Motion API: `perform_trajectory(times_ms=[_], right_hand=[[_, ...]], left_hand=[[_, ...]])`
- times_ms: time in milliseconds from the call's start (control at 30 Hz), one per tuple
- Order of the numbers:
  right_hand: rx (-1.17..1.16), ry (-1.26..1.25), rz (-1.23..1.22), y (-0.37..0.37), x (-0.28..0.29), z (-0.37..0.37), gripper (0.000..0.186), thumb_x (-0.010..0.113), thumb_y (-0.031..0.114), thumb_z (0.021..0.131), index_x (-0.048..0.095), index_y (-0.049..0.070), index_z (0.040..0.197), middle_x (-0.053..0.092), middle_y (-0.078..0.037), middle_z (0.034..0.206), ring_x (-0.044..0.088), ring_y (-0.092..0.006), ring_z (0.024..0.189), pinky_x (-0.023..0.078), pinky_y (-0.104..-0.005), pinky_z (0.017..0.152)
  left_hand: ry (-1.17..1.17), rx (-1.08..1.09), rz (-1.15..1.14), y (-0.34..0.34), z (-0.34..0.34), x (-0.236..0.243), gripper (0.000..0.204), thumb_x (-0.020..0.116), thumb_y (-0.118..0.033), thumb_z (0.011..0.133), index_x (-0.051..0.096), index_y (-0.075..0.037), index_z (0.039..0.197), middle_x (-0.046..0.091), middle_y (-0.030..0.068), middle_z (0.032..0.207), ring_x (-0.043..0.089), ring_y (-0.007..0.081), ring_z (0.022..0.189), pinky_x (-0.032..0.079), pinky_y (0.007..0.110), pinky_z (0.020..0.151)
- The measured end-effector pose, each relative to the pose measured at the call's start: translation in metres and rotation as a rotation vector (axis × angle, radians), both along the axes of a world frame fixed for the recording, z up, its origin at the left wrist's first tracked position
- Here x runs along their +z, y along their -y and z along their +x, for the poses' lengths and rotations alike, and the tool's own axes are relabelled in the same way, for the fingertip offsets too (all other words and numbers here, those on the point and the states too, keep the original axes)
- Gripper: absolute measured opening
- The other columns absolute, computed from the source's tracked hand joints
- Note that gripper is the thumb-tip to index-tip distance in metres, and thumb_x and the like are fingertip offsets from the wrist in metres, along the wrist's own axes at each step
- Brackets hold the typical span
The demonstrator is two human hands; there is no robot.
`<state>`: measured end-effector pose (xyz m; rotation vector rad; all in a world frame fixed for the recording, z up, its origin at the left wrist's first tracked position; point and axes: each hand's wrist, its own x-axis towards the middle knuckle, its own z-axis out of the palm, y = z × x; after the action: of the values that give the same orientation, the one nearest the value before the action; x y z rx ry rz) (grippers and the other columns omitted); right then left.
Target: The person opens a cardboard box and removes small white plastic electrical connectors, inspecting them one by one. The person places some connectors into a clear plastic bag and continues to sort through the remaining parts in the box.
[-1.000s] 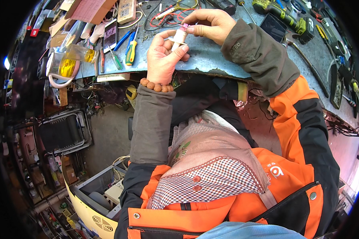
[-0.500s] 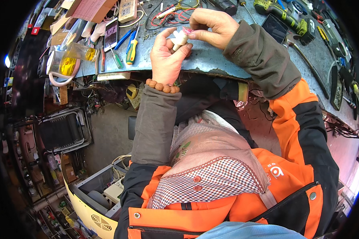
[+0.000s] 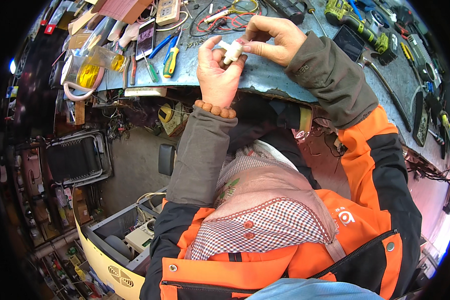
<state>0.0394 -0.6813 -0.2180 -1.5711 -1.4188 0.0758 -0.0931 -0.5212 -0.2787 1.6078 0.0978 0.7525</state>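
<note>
A small white plastic fitting [image 3: 232, 52] with short stubs sits between my two hands, above the near edge of the workbench. My left hand [image 3: 217, 72] is closed around it from the left, thumb and fingers against its sides. At its upper right end, my right hand [image 3: 275, 40] pinches a small pinkish-red piece [image 3: 242, 41] that touches the fitting. The pinkish piece is partly hidden by my fingers, so its kind is unclear. Several screws [image 3: 195, 44] lie on the bench just left of my left hand.
On the blue-grey bench [image 3: 265, 82] lie a yellow-green screwdriver [image 3: 171, 61], a phone [image 3: 145, 37], a power strip [image 3: 168, 11] and red-black leads [image 3: 230, 22]. Further right are a cordless drill [image 3: 352, 22], a dark tablet [image 3: 349, 42] and a hammer [image 3: 385, 85]. An opened cream-coloured appliance [image 3: 105, 255] stands lower left.
The view has shifted slightly, so the bench appears a little further right and lower. The white fitting has turned in my left hand; both hands stay on the pieces.
</note>
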Motion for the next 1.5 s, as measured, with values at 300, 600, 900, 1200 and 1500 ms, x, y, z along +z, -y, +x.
perform_trajectory(times_ms=[300, 600, 900, 1200, 1500], right_hand=[[0.019, -0.1, 0.014, 0.0, -0.005, 0.003, 0.019, 0.074, 0.012, 0.096, 0.065, 0.001, 0.11, 0.07, -0.006, 0.095, 0.067, -0.0133, 0.086, 0.055, -0.0311, 0.078], [0.059, -0.176, -0.052, 0.003, -0.003, 0.004, 0.031, 0.071, 0.005, 0.096, 0.065, 0.001, 0.125, 0.068, -0.005, 0.114, 0.065, -0.0132, 0.103, 0.053, -0.0326, 0.1], [0.018, -0.146, 0.019, -0.003, -0.013, 0.006, 0.025, 0.074, 0.009, 0.097, 0.065, 0.001, 0.119, 0.071, -0.007, 0.105, 0.07, -0.0141, 0.093, 0.057, -0.0309, 0.085], [0.013, -0.158, 0.003, -0.004, -0.015, 0.008, 0.024, 0.073, 0.01, 0.099, 0.065, 0.001, 0.119, 0.07, -0.006, 0.103, 0.068, -0.0118, 0.089, 0.055, -0.0298, 0.081], [0.014, -0.198, -0.081, -0.001, -0.01, 0.009, 0.028, 0.07, 0.004, 0.099, 0.065, 0.0, 0.126, 0.069, -0.004, 0.112, 0.066, -0.0104, 0.102, 0.054, -0.029, 0.094]], left_hand=[[-0.002, -0.221, -0.051, -0.009, -0.01, 0.009, 0.06, 0.082, 0.006, 0.087, 0.053, 0.001, 0.14, 0.071, 0.0104, 0.117, 0.071, 0.0135, 0.1, 0.059, 0.027, 0.088], [-0.03, -0.198, -0.094, -0.006, -0.01, 0.01, 0.054, 0.082, 0.007, 0.087, 0.053, 0.001, 0.131, 0.07, 0.0116, 0.116, 0.071, 0.0142, 0.099, 0.059, 0.027, 0.087], [0.004, -0.145, -0.069, -0.002, -0.009, 0.008, 0.055, 0.083, 0.007, 0.086, 0.051, 0.0, 0.13, 0.068, 0.0104, 0.117, 0.071, 0.0144, 0.101, 0.06, 0.027, 0.087], [-0.003, -0.166, -0.022, -0.007, -0.01, 0.004, 0.051, 0.077, 0.009, 0.089, 0.051, 0.0, 0.133, 0.068, 0.0109, 0.119, 0.07, 0.0145, 0.103, 0.058, 0.027, 0.088], [0.033, -0.148, -0.068, -0.009, -0.004, 0.002, 0.041, 0.072, 0.009, 0.091, 0.056, 0.001, 0.128, 0.071, 0.0098, 0.108, 0.071, 0.0117, 0.092, 0.057, 0.024, 0.08]])
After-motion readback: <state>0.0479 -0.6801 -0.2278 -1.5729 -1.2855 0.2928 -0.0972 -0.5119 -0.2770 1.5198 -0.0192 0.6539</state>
